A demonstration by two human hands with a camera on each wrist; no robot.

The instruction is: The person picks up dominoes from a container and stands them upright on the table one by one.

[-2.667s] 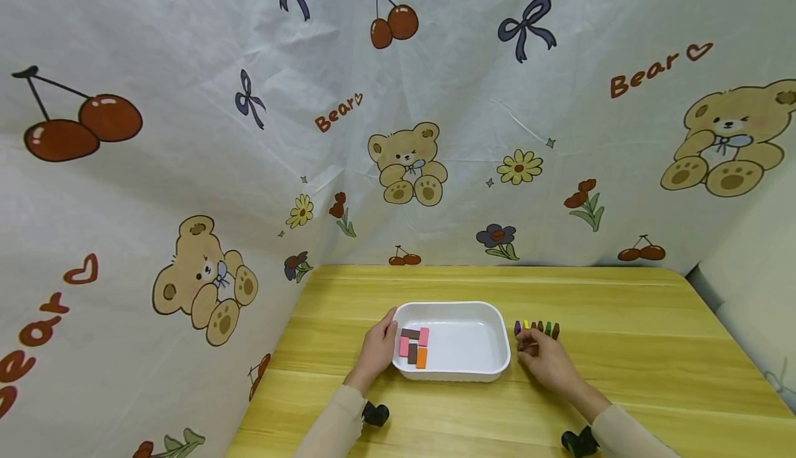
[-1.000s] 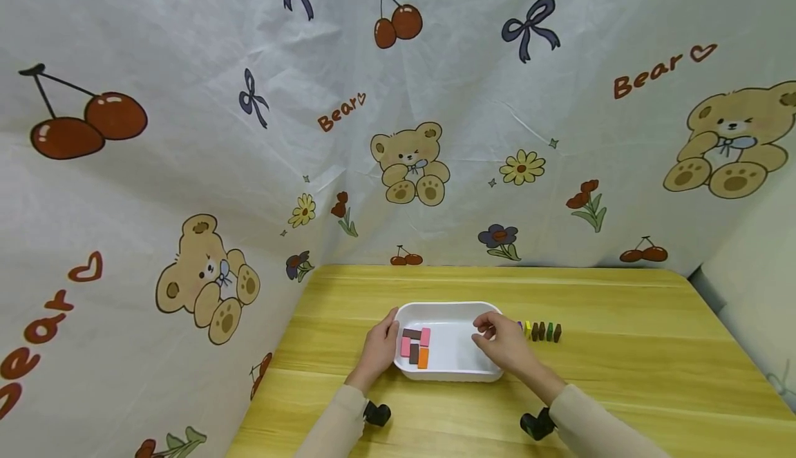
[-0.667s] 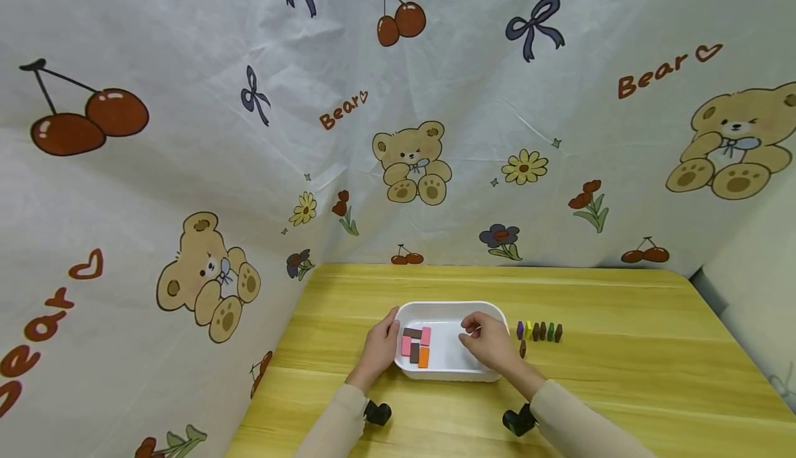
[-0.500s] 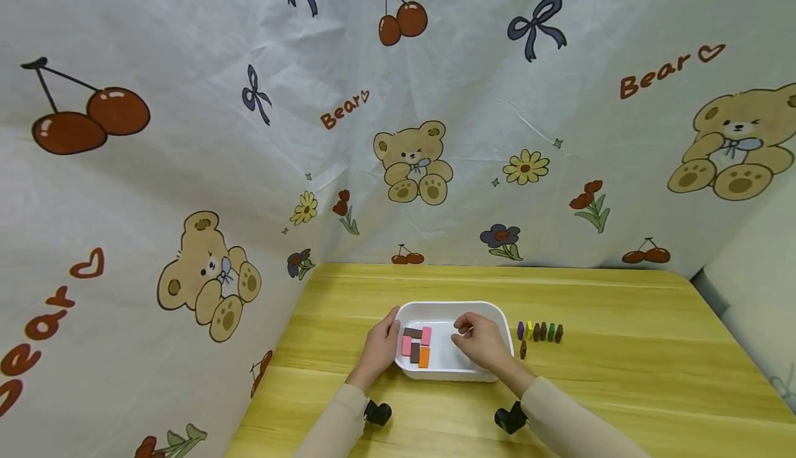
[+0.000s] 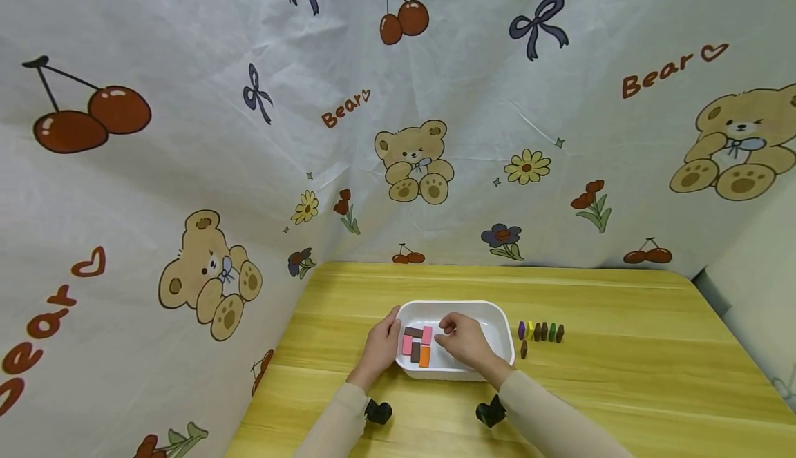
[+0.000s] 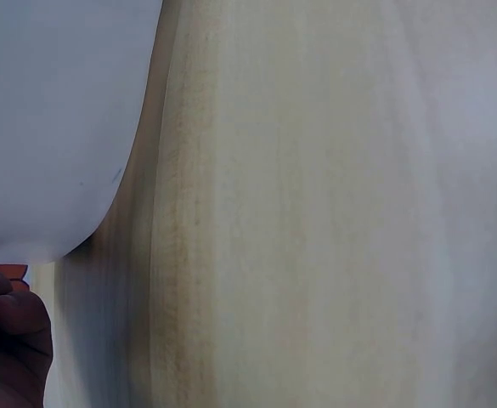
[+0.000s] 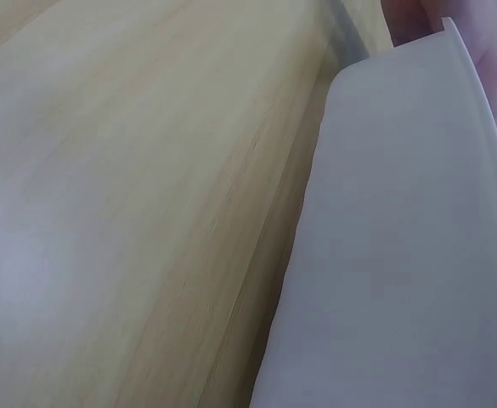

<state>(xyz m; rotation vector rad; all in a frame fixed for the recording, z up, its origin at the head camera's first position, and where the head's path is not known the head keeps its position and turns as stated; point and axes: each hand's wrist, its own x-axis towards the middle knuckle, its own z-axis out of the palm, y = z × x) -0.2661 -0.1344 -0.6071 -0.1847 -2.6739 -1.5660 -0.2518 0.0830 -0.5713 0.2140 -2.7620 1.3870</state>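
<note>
My left hand (image 5: pixel 381 344) holds the left end of the white plastic tray (image 5: pixel 448 374). Part of that hand shows at the lower left of the left wrist view, beside the tray's wall (image 6: pixel 53 127). My right hand (image 5: pixel 465 342) is over the middle of the tray, thumb and index finger bent toward each other. Whether a small block is pinched between them is hidden. Just left of its fingertips, inside the tray, a pink block (image 5: pixel 426 334) lies by another pink block (image 5: pixel 407 345), two brown blocks (image 5: pixel 415 352) and an orange block (image 5: pixel 425 356).
Right of the tray a row of small blocks stands on edge: a purple block (image 5: pixel 522 330), a yellow block (image 5: pixel 531 330), a green block (image 5: pixel 552 331) and several brown ones. One brown block (image 5: pixel 524 349) stands nearer. A printed cloth (image 5: pixel 460 230) hangs behind the wooden table (image 5: pixel 622 375).
My right hand has gone from the row of blocks leftward into the tray, close to the pink and orange blocks. The single nearer brown block has come into view. My left hand keeps its place.
</note>
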